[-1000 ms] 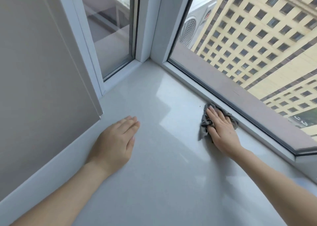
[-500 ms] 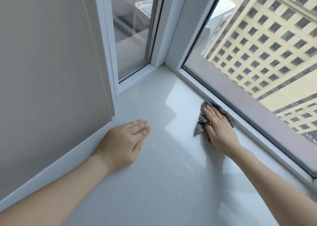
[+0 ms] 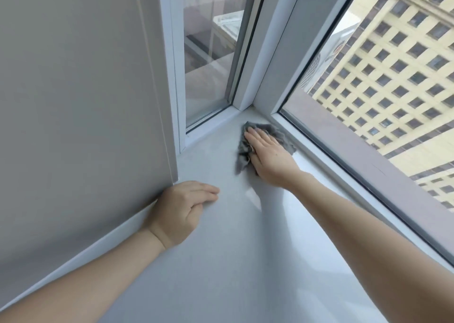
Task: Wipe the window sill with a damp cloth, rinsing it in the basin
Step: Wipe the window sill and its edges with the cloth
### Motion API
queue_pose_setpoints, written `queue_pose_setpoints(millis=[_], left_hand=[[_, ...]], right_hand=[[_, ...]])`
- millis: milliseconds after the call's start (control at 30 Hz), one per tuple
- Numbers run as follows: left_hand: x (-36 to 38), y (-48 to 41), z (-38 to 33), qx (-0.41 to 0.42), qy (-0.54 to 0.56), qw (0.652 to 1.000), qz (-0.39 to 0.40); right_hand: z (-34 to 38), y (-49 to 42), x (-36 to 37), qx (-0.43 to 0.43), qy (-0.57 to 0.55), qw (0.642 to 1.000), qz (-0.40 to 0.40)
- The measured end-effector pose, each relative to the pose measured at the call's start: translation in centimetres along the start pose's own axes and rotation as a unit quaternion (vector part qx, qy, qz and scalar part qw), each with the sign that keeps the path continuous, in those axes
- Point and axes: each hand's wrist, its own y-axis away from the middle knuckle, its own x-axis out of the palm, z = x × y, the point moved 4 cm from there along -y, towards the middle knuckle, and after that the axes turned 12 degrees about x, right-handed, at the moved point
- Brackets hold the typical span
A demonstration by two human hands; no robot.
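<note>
Right hand (image 3: pixel 269 154) flat on crumpled grey cloth (image 3: pixel 277 132), smooth sill (image 3: pixel 221 261).

txt: none legible | AC unit (image 3: pixel 328 61) logo: red blur, unreadable

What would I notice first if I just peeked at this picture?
Most likely the right hand pressing flat on a crumpled grey cloth in the far corner of the window sill. Next comes the big yellow building full of windows, outside on the right. The left hand rests flat on the sill, right beside the wall.
</note>
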Motion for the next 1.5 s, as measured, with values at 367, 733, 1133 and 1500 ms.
queue_pose_setpoints(millis=[367, 733, 1133, 1500], left_hand=[[0.3, -0.5, -0.5, 0.069, -0.069, 0.994, 0.045], [0.2, -0.5, -0.8, 0.083, -0.077, 0.992, 0.05], [-6.5, 3.2, -4.6, 0.108, -0.196, 0.974, -0.046], [-10.5, 5.7, -5.4, 0.207, -0.374, 0.899, 0.092]], right_hand=[[1.1, -2.7, 0.0, -0.011, -0.005, 1.0, -0.023], [3.0, -2.9, -0.1, -0.018, -0.063, 0.998, -0.013], [6.5, -0.7, 1.7, 0.014, -0.093, 0.995, -0.019], [10.7, 12.4, 3.8, -0.144, -0.109, 0.983, 0.032]])
